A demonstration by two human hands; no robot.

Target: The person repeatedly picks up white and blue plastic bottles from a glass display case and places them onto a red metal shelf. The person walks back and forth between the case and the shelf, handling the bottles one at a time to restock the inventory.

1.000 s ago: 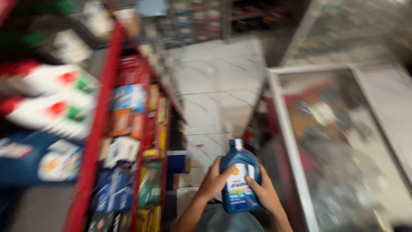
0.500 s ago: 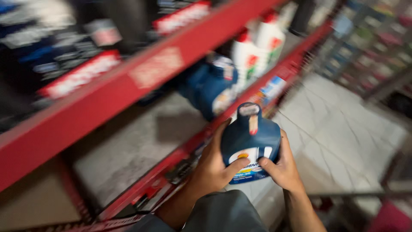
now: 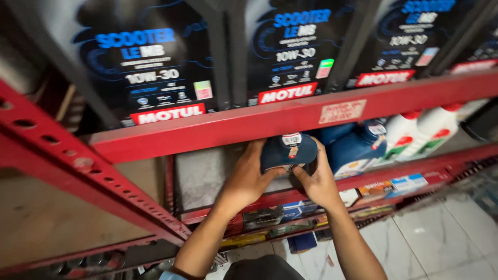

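- Under the front edge of the red upper shelf (image 3: 290, 116), I had a dark blue bottle (image 3: 288, 150) tipped into the lower shelf (image 3: 207, 176) opening, its bottom facing me.
- My left hand (image 3: 248, 179) clasped its left side, fingers curled up over the top.
- My right hand (image 3: 317, 181) pressed on its right side and underside, so both hands were clamped on it.
- Just right of it lay more blue bottles (image 3: 353, 148), then white jugs with red caps (image 3: 420, 129) near the shelf's right end.
- Above stood big black canisters (image 3: 155, 67) lined along the upper shelf's front edge.

Both hands, left (image 3: 249, 179) & right (image 3: 317, 181), grip blue bottle (image 3: 288, 150) under red shelf (image 3: 290, 116).
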